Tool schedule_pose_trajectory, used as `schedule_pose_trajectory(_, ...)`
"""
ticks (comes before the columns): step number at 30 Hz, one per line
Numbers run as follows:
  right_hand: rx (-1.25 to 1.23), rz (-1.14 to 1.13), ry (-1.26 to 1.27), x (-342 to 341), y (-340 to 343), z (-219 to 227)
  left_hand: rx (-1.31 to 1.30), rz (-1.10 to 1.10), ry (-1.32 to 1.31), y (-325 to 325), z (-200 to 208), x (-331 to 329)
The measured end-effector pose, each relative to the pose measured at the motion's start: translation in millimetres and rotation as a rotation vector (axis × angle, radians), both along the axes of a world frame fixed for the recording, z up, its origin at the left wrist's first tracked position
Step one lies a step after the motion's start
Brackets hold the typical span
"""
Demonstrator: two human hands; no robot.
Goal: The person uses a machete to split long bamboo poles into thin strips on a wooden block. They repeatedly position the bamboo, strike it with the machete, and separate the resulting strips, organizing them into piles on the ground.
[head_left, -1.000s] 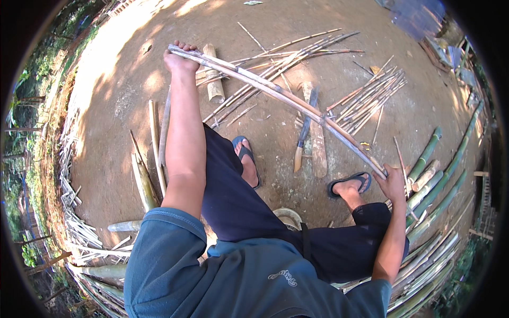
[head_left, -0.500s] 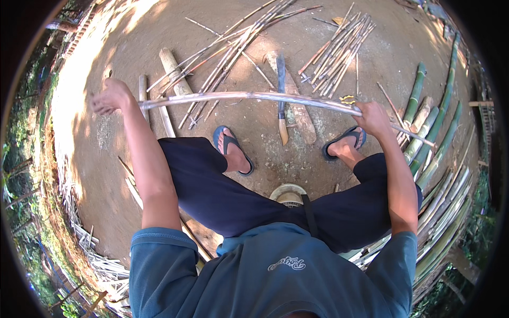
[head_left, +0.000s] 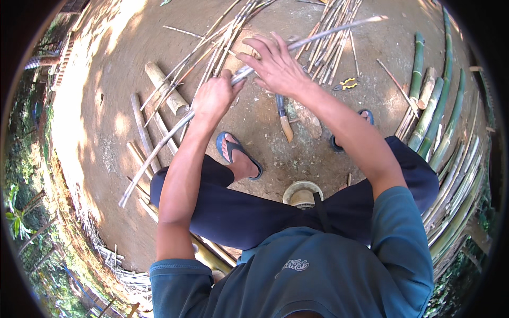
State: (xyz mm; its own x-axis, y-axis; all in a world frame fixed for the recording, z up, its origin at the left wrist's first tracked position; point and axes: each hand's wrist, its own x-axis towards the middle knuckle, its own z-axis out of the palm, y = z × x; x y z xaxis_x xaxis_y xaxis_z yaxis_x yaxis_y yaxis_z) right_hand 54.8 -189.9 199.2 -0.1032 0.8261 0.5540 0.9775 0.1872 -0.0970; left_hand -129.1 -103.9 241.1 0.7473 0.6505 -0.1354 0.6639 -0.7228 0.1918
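Observation:
A long, thin bamboo stick (head_left: 159,147) slants across in front of me, from low on the left up to the far right. My left hand (head_left: 216,99) is closed round it near its middle. Just to the right, my right hand (head_left: 280,68) lies over the stick with its fingers stretched and spread, not wrapped round it; whether the palm touches cannot be made out. Beneath my right forearm, a large knife (head_left: 285,124) with a wooden handle lies on the ground, its blade partly hidden, beside a wooden board (head_left: 309,117).
Bundles of thin sticks (head_left: 222,40) and more sticks (head_left: 334,47) lie ahead. Yellow-handled pliers (head_left: 345,85) rest at right. A short log (head_left: 167,87) is at left. Green bamboo poles (head_left: 418,69) and split lengths line the right. A pale round container (head_left: 302,193) stands between my legs.
My hands have come together from near the stick's two ends to its middle. The right hand has opened off its grip, and the stick now slants instead of lying across.

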Motion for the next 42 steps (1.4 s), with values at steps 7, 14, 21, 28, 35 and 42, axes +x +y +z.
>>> schedule_pose_trajectory(7,-0.766,-0.740,0.851,-81.4,-104.2,-178.9,0.029,0.251,-0.038,42.1,-3.9,-13.6)
schedule_pose_trajectory(14,-0.871,-1.008,0.776,-102.8,-126.7,-298.1,0.001,0.303,-0.136,35.1,1.4,5.5)
schedule_pose_trajectory(21,-0.863,-1.028,1.116,-65.4,-101.8,-242.0,0.010,0.277,-0.141,49.6,-3.7,8.2)
schedule_pose_trajectory(28,-0.940,-1.003,1.493,6.1,-102.1,-206.0,0.034,0.174,-0.129,38.8,6.2,23.1)
schedule_pose_trajectory(35,-0.858,-1.037,1.141,-11.6,-110.8,-244.8,0.001,0.206,-0.252,18.8,33.8,27.3)
schedule_pose_trajectory(42,-0.970,-0.984,1.019,-24.3,-103.7,-245.4,0.059,0.269,-0.383,5.0,75.6,-12.4)
